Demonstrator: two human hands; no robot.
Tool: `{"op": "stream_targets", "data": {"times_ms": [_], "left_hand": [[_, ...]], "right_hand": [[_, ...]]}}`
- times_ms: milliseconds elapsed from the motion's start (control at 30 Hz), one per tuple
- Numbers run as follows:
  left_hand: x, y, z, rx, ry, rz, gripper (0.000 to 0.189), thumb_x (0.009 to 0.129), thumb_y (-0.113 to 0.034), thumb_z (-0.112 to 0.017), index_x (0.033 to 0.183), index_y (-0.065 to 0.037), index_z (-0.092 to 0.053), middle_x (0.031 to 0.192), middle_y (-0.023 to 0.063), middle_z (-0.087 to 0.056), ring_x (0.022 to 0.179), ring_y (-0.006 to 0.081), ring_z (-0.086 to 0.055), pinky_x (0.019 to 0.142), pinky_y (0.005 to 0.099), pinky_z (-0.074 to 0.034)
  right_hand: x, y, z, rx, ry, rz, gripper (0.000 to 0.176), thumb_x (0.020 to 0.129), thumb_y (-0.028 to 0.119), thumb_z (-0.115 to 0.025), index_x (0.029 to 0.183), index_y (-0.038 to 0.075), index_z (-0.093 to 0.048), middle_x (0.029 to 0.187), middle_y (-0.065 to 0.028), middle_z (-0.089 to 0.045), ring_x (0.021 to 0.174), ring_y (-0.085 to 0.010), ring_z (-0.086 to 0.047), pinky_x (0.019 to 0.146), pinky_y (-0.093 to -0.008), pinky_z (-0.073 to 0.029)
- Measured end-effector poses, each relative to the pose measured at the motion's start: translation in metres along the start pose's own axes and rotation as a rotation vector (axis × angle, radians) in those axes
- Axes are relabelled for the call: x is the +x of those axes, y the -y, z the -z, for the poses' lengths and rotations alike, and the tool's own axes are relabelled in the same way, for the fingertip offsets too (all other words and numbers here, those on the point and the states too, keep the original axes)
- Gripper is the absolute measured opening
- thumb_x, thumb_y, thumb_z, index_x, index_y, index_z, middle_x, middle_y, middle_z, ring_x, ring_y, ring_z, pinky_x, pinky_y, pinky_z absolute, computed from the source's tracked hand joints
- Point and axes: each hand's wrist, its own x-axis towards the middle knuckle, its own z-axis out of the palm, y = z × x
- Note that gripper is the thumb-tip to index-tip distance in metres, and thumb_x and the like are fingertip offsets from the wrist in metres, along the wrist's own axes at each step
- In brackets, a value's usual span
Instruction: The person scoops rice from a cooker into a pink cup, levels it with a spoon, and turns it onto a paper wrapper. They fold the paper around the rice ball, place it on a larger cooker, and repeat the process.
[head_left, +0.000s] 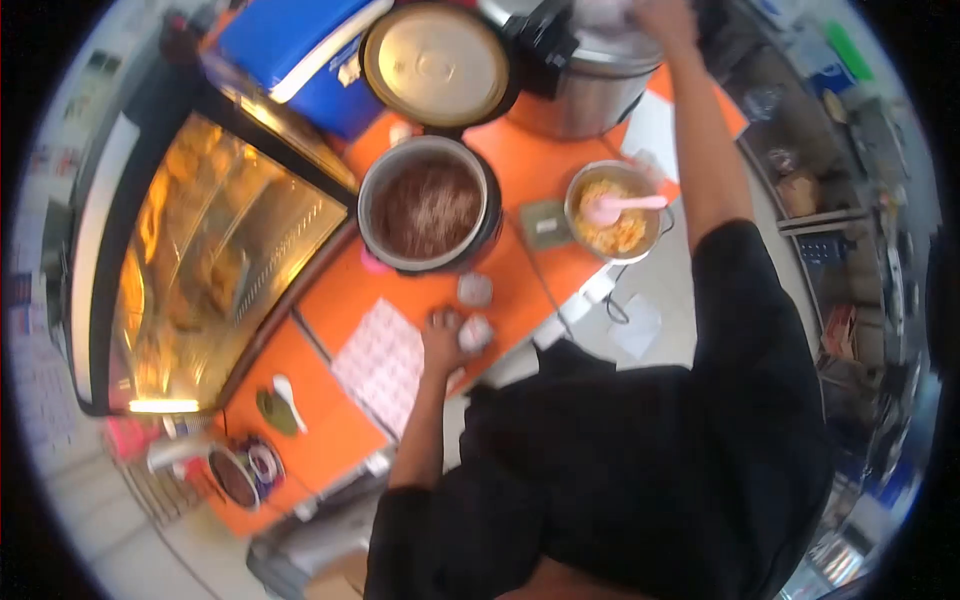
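Note:
My left hand (443,338) rests low over the orange counter, its fingers partly curled and blurred. Right beside it, at its thumb side, is a small round pale item (476,333); whether the hand grips it I cannot make out. A second round greyish item (474,290) lies just beyond. A sheet of pink-and-white patterned paper (385,362) lies to the left of this hand. My right hand (668,22) is stretched to the top edge, at the mouth of a large steel cooker (590,100). Whitish, blurred material shows beside its fingers, which are smeared.
An open pot of dark brown contents (428,212) stands with its lid (437,65) raised. A steel bowl (572,205) holds orange-yellow food and a pink spoon (622,206). A lit glass food display (215,260) fills the left. A white spoon (290,402) and a tin (262,465) sit lower left.

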Motion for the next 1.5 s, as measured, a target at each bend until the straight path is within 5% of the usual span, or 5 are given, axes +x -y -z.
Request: {"op": "stream_targets", "data": {"times_ms": [300,567,833,1100,1500], "left_hand": [[-0.027,-0.036,0.025,-0.337,-0.344,0.252,0.066,0.057,-0.025,-0.092,0.116,-0.007,-0.068,0.138,0.0196,-0.046,0.128,0.0406,-0.045,0.107,0.0518,-0.041],[0.071,-0.139,0.173,-0.810,-0.808,0.049,0.066,0.067,-0.015,-0.084,0.127,-0.004,-0.058,0.141,0.0186,-0.043,0.128,0.0399,-0.049,0.107,0.0499,-0.042],[0.362,-0.266,0.334,-0.091,-0.748,-0.363,0.075,0.065,-0.047,-0.091,0.121,-0.002,-0.069,0.137,0.0237,-0.052,0.125,0.0418,-0.053,0.105,0.0497,-0.044],[0.606,-0.287,0.298,0.095,-0.277,0.118,0.101,0.068,-0.071,-0.080,0.148,-0.015,-0.053,0.163,0.0171,-0.031,0.148,0.0506,-0.026,0.108,0.0751,-0.034],[0.339,-0.284,0.339,-0.391,-0.990,-0.667,0.053,0.087,-0.031,-0.076,0.128,-0.004,-0.057,0.126,0.0195,-0.060,0.120,0.0382,-0.057,0.105,0.0471,-0.046]], "right_hand": [[-0.445,0.164,0.021,0.354,1.418,0.510,0.035,0.092,0.028,-0.065,0.123,0.013,-0.064,0.117,-0.0126,-0.067,0.106,-0.0341,-0.068,0.086,-0.0504,-0.053],[-0.565,0.167,-0.059,0.292,0.765,0.642,0.051,0.088,0.023,-0.058,0.139,0.018,-0.053,0.124,-0.0111,-0.056,0.113,-0.0327,-0.055,0.081,-0.0481,-0.051],[-0.562,0.165,-0.056,0.336,0.710,0.797,0.059,0.086,0.024,-0.064,0.144,0.020,-0.050,0.134,-0.0149,-0.057,0.120,-0.0336,-0.057,0.088,-0.0476,-0.054],[-0.365,0.090,0.106,0.938,0.728,-0.176,0.061,0.082,0.031,-0.079,0.135,0.010,-0.057,0.119,-0.0196,-0.066,0.112,-0.0376,-0.064,0.096,-0.0469,-0.051],[-0.054,-0.032,-0.001,-0.229,0.010,-0.021,0.071,0.095,0.057,-0.059,0.130,-0.005,-0.060,0.111,-0.0277,-0.068,0.104,-0.0427,-0.067,0.089,-0.0516,-0.054]]}}
